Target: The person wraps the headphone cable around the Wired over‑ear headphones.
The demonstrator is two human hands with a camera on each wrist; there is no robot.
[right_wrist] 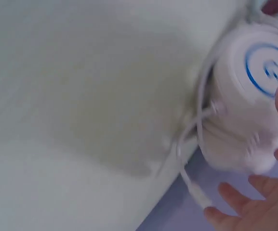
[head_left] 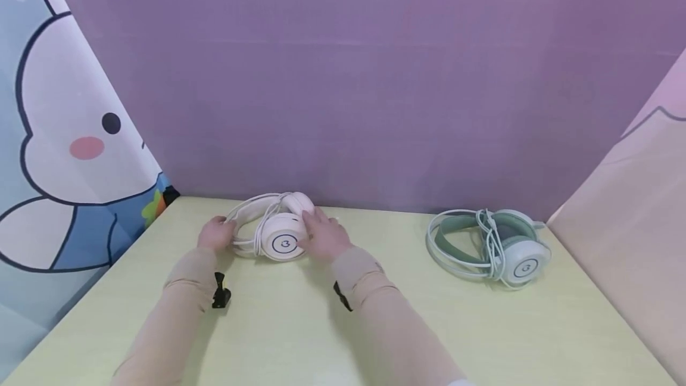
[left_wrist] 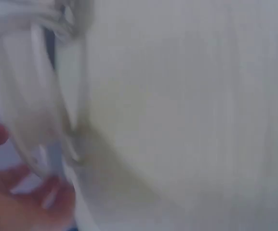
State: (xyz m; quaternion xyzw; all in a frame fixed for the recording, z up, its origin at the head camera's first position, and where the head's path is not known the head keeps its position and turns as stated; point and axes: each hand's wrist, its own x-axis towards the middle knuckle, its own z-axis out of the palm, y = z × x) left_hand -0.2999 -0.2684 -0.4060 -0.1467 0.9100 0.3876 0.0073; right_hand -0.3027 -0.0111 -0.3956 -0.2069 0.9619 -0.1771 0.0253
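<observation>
A pair of white headphones [head_left: 284, 242] with a bundled cable lies near the back left of the table, a blue ring logo on its front ear cup. My left hand [head_left: 217, 233] is at the outer curve of the headband [left_wrist: 30, 91], fingertips right at its edge and thumb apart from the fingers. At the other end, my right hand [head_left: 326, 236] touches the ear cups from the right. Its fingers [right_wrist: 237, 198] are spread, and the thumb lies beside the logo in the right wrist view. A loose cable end [right_wrist: 199, 193] hangs near the fingertips.
Pale green headphones [head_left: 522, 261] with a wound cable lie at the right of the yellowish table [head_left: 289, 326]. A purple cloth wall [head_left: 375, 106] stands along the back edge. Printed panels flank both sides, the left one [head_left: 69, 94] with a cartoon figure.
</observation>
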